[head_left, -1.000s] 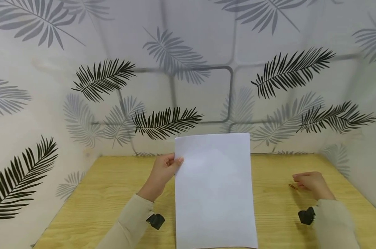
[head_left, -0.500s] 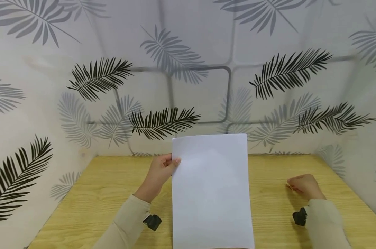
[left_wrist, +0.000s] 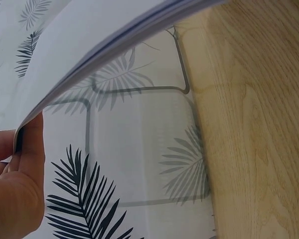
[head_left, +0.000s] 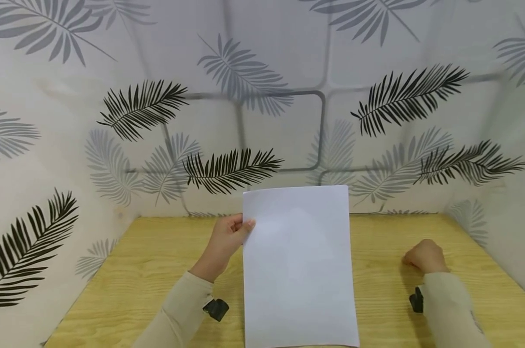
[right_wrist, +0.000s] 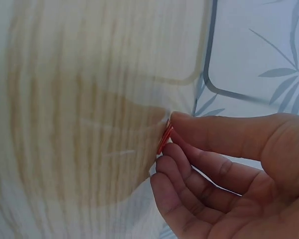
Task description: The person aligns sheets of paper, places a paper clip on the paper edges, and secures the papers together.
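Note:
A stack of white paper (head_left: 299, 266) stands nearly upright in the middle of the head view. My left hand (head_left: 222, 241) grips its left edge near the top, thumb over the front and fingers behind. Several layered sheet edges show along the paper (left_wrist: 109, 47) in the left wrist view. Over the right side of the table my right hand (head_left: 426, 256) bends down close to the wood. Between its thumb and index finger it pinches a small red paper clip (right_wrist: 165, 137), seen almost edge-on. In the head view the hand hides that clip.
The wood-grain table (head_left: 149, 270) runs back to a pale wall covering (head_left: 279, 140) printed with feathery leaves. Black wrist cameras sit at both cuffs, the left camera (head_left: 216, 309) beside the paper's lower left. Walls close in the table on both sides.
My right hand has turned and lowered slightly, so the clip, visible at its fingertips before, is now hidden in the head view. The left hand and paper keep their place.

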`<state>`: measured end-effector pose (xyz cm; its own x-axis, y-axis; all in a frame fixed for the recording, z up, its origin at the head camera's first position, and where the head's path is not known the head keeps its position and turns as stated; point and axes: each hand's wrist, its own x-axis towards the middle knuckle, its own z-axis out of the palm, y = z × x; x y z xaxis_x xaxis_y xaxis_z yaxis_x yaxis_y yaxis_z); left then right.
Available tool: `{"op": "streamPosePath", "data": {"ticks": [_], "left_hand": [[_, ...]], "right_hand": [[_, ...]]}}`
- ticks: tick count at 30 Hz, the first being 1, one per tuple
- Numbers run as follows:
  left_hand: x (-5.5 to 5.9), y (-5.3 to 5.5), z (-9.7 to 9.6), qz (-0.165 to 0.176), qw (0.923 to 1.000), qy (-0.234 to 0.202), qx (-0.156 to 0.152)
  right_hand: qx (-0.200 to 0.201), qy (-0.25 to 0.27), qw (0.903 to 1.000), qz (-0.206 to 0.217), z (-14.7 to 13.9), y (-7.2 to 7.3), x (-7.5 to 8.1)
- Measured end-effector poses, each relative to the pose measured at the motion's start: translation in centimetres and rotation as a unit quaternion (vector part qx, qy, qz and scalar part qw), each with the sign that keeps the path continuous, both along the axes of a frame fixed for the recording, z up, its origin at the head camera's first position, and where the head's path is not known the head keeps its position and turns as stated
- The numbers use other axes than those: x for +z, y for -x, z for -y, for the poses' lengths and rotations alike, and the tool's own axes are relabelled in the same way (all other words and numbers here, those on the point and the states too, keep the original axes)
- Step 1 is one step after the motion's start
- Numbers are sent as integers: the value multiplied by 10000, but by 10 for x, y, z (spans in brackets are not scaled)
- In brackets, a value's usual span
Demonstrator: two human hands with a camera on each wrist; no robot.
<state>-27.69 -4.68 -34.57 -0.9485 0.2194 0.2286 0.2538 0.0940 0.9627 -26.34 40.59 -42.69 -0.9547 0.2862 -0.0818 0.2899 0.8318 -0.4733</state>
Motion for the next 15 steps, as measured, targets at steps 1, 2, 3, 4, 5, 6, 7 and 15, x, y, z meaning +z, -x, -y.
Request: {"op": "streamPosePath", "data": {"ticks": [1,2,3,4,5,6,7,15], "left_hand": [[0,0,0,-1,10000,-8,-10],[0,0,0,-2,10000,-9,-13],[0,0,-1,11,10000,-14,-12],[0,0,-1,-10,10000,-7,-23],[-1,0,-1,2,10000,-7,-22],[-1,0,-1,3,10000,-13,-32],[-1,0,-1,2,10000,-17,-44],[-1,1,-2,37,10000,4,-31]], "right_hand": [[-10,-87,10000,-29,0,0,0],[-35,-134,9999,-49,0,-1,0],[-59,-168,9998,-52,1,-1,1],[-97,-189,9998,-60,1,-1,1],[-135,-160,9997,-84,2,-1,2],[-166,-150,9997,-102,2,-1,2],[-210,-116,9997,-103,2,-1,2],[-179,178,9996,-88,2,-4,0]]}}
